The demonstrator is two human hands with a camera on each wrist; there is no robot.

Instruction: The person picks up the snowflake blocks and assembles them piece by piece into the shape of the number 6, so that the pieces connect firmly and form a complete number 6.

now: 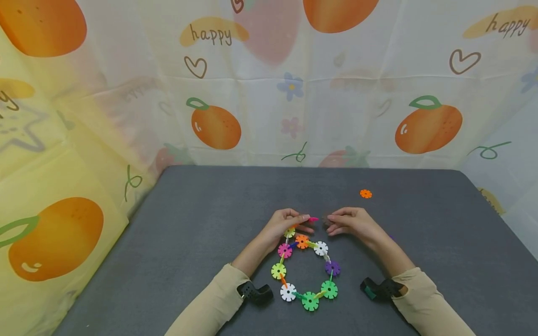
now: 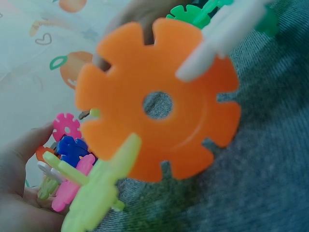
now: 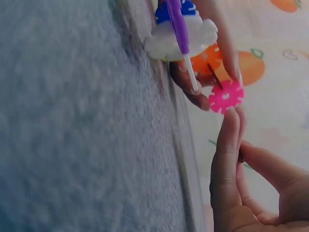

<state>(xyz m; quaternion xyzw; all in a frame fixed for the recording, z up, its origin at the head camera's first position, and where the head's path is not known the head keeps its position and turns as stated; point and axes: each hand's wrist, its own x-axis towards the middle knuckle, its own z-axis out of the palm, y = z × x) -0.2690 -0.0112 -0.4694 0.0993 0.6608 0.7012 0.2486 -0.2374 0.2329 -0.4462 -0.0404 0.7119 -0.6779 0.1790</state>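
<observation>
A chain of notched plastic snowflake discs in several colours, joined edge to edge, lies in a ring on the table. Its upper left end rises to my left hand, which pinches it near a pink disc. An orange disc and a thin brown piece sit just behind the pink one. Facing it, my right hand pinches a small brown piece between thumb and fingers; most of that piece is hidden. A narrow gap parts the two hands in the head view.
A loose orange disc lies on the dark grey table beyond the right hand. A bit of purple shows beside the right forearm. Printed cloth hangs behind the table and at its left. Black wrist straps are on both arms.
</observation>
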